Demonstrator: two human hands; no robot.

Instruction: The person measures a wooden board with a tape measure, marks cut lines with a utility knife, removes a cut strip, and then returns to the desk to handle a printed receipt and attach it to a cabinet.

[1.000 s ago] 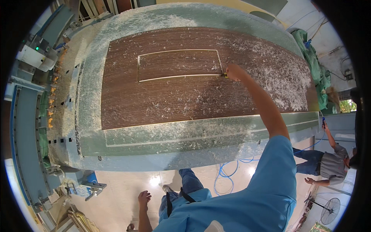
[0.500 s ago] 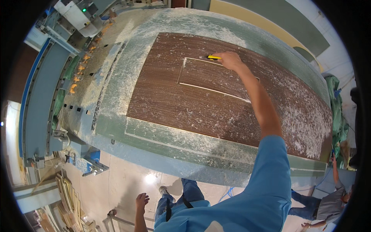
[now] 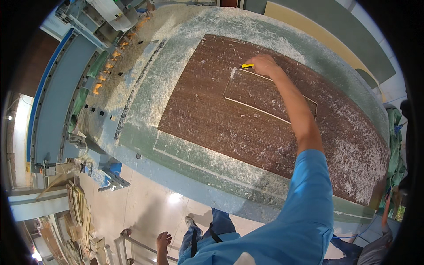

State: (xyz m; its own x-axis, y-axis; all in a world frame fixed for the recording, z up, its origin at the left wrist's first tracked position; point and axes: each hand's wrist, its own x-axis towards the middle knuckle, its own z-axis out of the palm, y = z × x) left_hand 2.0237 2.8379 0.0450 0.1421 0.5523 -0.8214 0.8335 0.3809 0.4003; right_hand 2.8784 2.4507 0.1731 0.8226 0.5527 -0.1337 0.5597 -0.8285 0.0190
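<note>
My right hand (image 3: 263,65) is closed round a yellow utility knife (image 3: 247,66). Its front end points left, close to the far left corner of a rectangular groove cut in a dark brown wood-grain board (image 3: 198,88). Whether the blade touches the board is too small to tell. Pale shavings lie along the groove and thickly over the board's right part. Low in the view, my left hand (image 3: 164,240) hangs beside my body over the floor, fingers loosely apart and holding nothing.
The board lies on a green machine bed (image 3: 185,165) dusted with shavings. A white machine head (image 3: 117,13) stands at the far left. Wood strips (image 3: 77,203) lean at the lower left, near a metal rail (image 3: 141,243). Another person (image 3: 375,247) is at the lower right.
The view has turned, so the board sits further right. My right hand with the knife has shifted slightly along the groove's far left corner. My left hand still hangs low.
</note>
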